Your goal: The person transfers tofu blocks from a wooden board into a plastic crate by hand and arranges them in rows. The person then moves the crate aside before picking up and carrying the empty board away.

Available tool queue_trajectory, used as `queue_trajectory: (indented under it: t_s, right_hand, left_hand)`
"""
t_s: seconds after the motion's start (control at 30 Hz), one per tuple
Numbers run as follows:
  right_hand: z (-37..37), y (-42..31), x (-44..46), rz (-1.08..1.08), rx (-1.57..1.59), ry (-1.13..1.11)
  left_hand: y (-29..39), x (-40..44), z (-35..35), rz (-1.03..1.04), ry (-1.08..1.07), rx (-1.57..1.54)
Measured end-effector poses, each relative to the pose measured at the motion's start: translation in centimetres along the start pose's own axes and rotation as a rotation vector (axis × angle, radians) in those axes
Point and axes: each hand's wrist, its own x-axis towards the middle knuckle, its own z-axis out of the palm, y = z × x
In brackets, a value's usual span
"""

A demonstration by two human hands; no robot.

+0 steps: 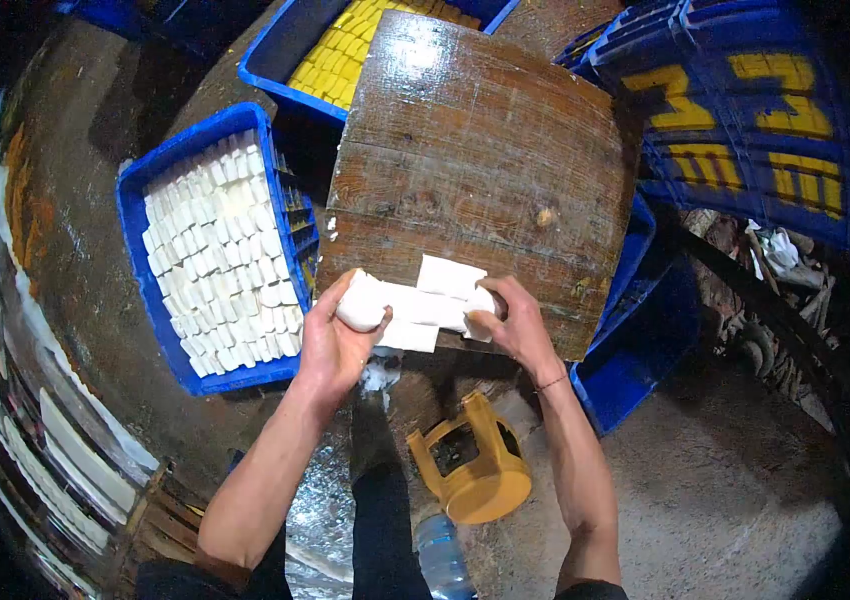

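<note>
Several smooth white blocks (423,307) lie close together in a row at the near edge of the wooden table (465,170), one sticking out at the back and one at the front. My left hand (327,345) is closed around the white block (357,302) at the left end, its thumb and fingers on either side. At the right end, my right hand (523,325) has its fingers curled over another white block (483,308). My fingers partly cover both end blocks. Their material is not clear to me.
Left of the table, a blue crate (129,215) holds rows of white blocks. Behind stands another blue crate (255,72) with yellow blocks (340,55). Blue crates (635,385) flank the right side. A yellow stool (485,490) lies on the floor near a water bottle (442,555).
</note>
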Motion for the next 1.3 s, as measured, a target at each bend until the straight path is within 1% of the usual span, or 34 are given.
queue_trajectory:
  t_s: [0.03, 0.1, 0.13, 0.17, 0.23, 0.27, 0.3, 0.37, 0.4, 0.47, 0.5, 0.57, 0.6, 0.63, 0.7, 0.73, 0.77, 0.8, 0.83, 0.9, 0.93, 0.97, 1.03, 1.07, 1.1, 1.13, 1.17, 1.2, 1.27, 1.3]
  right_hand:
    - [-0.3, -0.1, 0.1, -0.002, -0.005, -0.001]
    - [-0.6, -0.6, 0.5, 0.045, 0.112, -0.045]
    - [-0.7, -0.9, 0.8, 0.002, 0.097, -0.003]
    - [-0.8, -1.1, 1.4, 0.002, 0.098, -0.005]
    - [-0.9, -1.6, 2.7, -0.059, -0.006, -0.103]
    - [-1.0, -1.8, 3.3, -0.157, -0.155, -0.145]
    - [-0.8, -1.7, 3.3, -0.159, -0.155, -0.144]
    - [0.2, -1.3, 3.3, -0.349, -0.285, 0.136]
    - [0.9, -0.9, 2.9, -0.353, -0.285, 0.133]
    - [2.2, -0.4, 1.8, -0.42, -0.446, 0.126]
    - [2.0, -0.6, 1.6, -0.424, -0.448, 0.122]
    - [1.5, -1.0, 1.3, -0.287, -0.235, -0.128]
    - [1.0, -2.1, 1.5, -0.177, -0.189, -0.119]
    - [1.0, -2.2, 2.0, -0.183, -0.186, -0.121]
    - [0.2, -1.8, 3.4, -0.17, -0.33, -0.271]
    - [-0.1, -1.8, 4.0, -0.155, -0.314, -0.336]
    - [-0.7, -1.9, 4.2, -0.168, -0.312, -0.347]
    - [-1.2, -1.9, 4.5, -0.062, -0.225, -0.412]
    - [-1.5, -2.1, 5.1, 0.037, -0.14, -0.481]
    - [-2.0, -2.4, 5.5, 0.072, 0.023, -0.451]
    - [-1.7, -6.6, 5.4, 0.267, 0.33, -0.453]
    - [-0.7, -9.5, 6.2, 0.257, 0.319, -0.47]
    - [2.0, -14.0, 8.1, 0.229, 0.558, -0.415]
    - [4.4, -16.1, 9.7, 0.13, 0.546, -0.4]
    - [6.3, -18.7, 11.5, 0.172, 0.52, -0.448]
    - [9.5, -20.1, 13.6, 0.069, 0.56, -0.43]
    - [12.1, -22.1, 15.6, 0.05, 0.572, -0.419]
    - [14.7, -23.1, 18.0, 0.062, 0.549, -0.419]
    - [20.1, -23.9, 22.2, 0.018, 0.434, -0.27]
    - [22.6, -23.5, 24.4, -0.051, 0.246, -0.169]
  left_hand:
    - [0.1, 0.0, -0.1, 0.005, 0.005, 0.004]
    - [0.4, -0.1, -0.1, 0.013, 0.008, 0.015]
    - [0.4, -0.2, -0.1, 0.009, 0.01, 0.02]
    - [0.4, -0.3, -0.2, 0.003, 0.013, 0.025]
    - [0.2, -0.3, -0.4, -0.009, 0.013, 0.021]
    - [0.3, -0.3, -0.4, -0.011, 0.009, 0.015]
    - [0.3, -0.4, -0.3, -0.009, 0.008, 0.016]
    - [0.4, -0.6, -0.3, -0.003, 0.018, 0.027]
    - [0.6, -0.7, -0.4, 0.001, 0.019, 0.023]
    - [0.9, -0.8, -0.5, 0.018, 0.02, 0.038]
    - [1.1, -0.8, -0.6, 0.021, 0.021, 0.033]
    - [1.6, -0.7, -1.0, 0.043, 0.01, 0.032]
    - [1.6, -0.7, -1.2, 0.045, 0.012, 0.027]
    - [1.8, -0.6, -1.5, 0.046, 0.008, 0.028]
    - [2.9, -0.4, -1.8, 0.061, 0.006, 0.034]
    - [3.4, -0.4, -1.9, 0.049, -0.007, 0.032]
    - [3.9, -0.6, -2.0, 0.043, -0.018, 0.028]
    - [4.5, -0.8, -1.9, 0.063, -0.032, -0.006]
    - [5.3, -0.6, -2.7, 0.037, -0.052, -0.048]
    - [7.3, -1.2, -3.2, 0.067, -0.005, -0.067]
    - [8.4, -1.6, -3.3, 0.086, 0.03, -0.069]
    - [9.6, -1.5, -4.1, 0.101, 0.035, -0.084]
    - [11.5, -1.0, -6.1, 0.097, -0.017, -0.138]
    - [12.7, -1.3, -6.1, 0.125, 0.046, -0.111]
    - [13.8, -1.3, -6.7, 0.13, 0.05, -0.124]
    - [15.1, -1.3, -7.4, 0.137, 0.021, -0.142]
    - [16.4, -1.3, -8.3, 0.143, -0.008, -0.158]
    - [17.4, -1.2, -9.4, 0.165, -0.034, -0.191]
    - [19.7, -0.7, -11.0, 0.188, -0.025, -0.225]
    - [20.8, -0.5, -11.9, 0.205, -0.014, -0.246]
